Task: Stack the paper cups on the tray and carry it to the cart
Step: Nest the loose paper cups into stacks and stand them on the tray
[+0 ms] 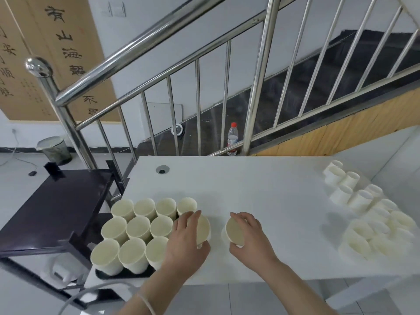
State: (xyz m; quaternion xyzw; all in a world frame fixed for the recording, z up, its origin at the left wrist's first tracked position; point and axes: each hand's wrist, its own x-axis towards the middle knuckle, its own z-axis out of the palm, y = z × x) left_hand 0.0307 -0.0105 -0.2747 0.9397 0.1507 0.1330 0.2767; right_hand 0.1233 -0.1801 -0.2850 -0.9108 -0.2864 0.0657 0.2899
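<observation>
Left hand (186, 237) grips a cream paper cup (203, 228) at the right edge of the dark tray (127, 274), beside ten upright round-rimmed cups (138, 228). Right hand (247, 233) holds a second cup (235, 231) on the smooth white desk (261, 185). Loose cups (372, 219) cluster far right. Black cart (56, 205) stands left; steel railing (159, 92) behind.

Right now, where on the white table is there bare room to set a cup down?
Bare: the wide middle of the white table, between the right hand and the loose cups along the right edge, back to the cable hole. Crowded: the tray at the left edge, packed with upright cups, and the right-edge pile.
</observation>
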